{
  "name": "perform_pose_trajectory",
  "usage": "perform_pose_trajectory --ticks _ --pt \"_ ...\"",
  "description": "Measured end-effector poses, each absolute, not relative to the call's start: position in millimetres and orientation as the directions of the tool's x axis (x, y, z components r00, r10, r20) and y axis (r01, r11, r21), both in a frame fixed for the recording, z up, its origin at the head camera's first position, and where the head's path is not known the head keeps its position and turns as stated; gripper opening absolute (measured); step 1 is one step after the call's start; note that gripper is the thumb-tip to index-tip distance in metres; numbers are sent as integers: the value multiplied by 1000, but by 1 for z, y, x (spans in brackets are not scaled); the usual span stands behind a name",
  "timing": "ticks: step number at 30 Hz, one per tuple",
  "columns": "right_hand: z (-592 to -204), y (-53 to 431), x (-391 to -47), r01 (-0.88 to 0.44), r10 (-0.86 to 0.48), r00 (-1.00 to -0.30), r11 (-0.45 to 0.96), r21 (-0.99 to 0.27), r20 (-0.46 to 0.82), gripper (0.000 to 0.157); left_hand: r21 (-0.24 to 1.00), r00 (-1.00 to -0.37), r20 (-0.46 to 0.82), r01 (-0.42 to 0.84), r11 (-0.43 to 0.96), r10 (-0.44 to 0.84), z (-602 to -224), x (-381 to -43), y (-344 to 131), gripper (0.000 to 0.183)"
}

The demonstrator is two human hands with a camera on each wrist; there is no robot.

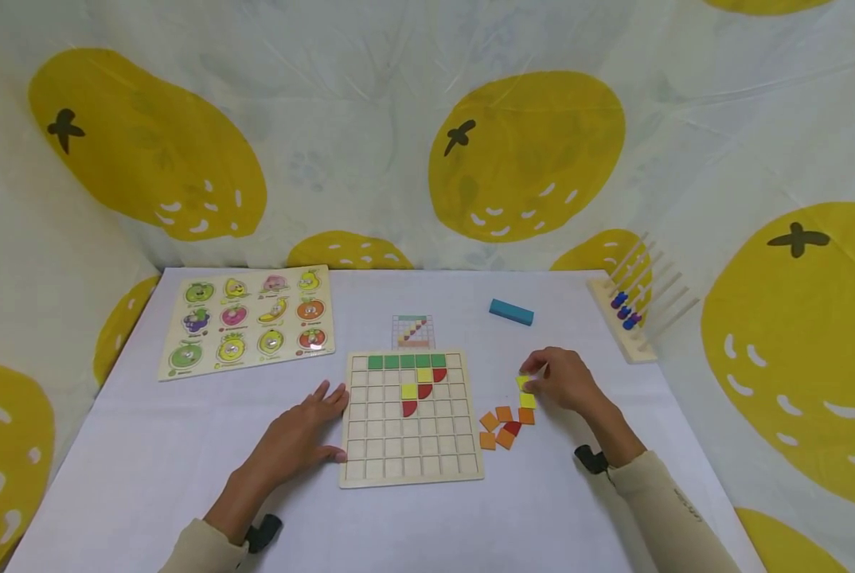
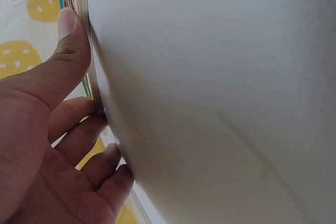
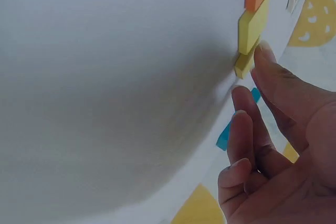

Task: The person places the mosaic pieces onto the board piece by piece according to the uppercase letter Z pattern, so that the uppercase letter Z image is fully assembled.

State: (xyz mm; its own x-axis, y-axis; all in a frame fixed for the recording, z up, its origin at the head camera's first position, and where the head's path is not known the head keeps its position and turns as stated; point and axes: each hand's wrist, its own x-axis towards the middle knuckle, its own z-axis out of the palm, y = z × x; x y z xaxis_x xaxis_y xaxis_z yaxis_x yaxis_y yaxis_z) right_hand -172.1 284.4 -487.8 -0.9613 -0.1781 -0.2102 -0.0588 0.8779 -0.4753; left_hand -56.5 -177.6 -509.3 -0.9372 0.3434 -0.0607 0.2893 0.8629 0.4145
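At the left edge of a wooden grid board (image 1: 377,469), my left hand (image 1: 302,430) rests with fingers spread, its thumb against the board's side. Green squares (image 1: 407,362) line the board's top row; below them, yellow squares (image 1: 409,391) and red quarter-circle pieces (image 1: 409,408) run in a diagonal. Right of the board, my right hand (image 1: 564,378) pinches a yellow square tile (image 1: 523,382) between thumb and index finger, low over the table. Another yellow tile (image 3: 253,27) lies right beside it. Several orange tiles (image 1: 488,441) and a red quarter-circle (image 1: 513,428) lie loose nearby.
A small pattern card (image 1: 413,332) lies behind the board. Back left is a fruit puzzle board (image 1: 247,322). A blue block (image 1: 511,312) lies behind my right hand, and a wooden peg rack (image 1: 622,318) with beads stands back right. Patterned cloth (image 1: 356,159) hangs behind the table.
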Motion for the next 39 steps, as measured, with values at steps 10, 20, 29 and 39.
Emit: perform_pose_trajectory --ticks 10,20,29,39 --pt "-494 280 -177 -57 -181 -958 878 -476 -220 14 417 -942 -59 278 865 331 -509 -56 -178 105" --pt "-484 252 -173 -124 -210 -970 862 -492 -125 15 413 -942 -72 271 870 327 -509 -56 -177 107" --pt "-470 201 -167 -184 -287 -953 806 -562 -99 17 417 -942 -69 271 868 327 -510 -57 -177 107" --pt "-465 141 -158 -269 -395 -915 747 -608 -82 17 418 -945 -70 262 870 319 -510 -56 -177 106"
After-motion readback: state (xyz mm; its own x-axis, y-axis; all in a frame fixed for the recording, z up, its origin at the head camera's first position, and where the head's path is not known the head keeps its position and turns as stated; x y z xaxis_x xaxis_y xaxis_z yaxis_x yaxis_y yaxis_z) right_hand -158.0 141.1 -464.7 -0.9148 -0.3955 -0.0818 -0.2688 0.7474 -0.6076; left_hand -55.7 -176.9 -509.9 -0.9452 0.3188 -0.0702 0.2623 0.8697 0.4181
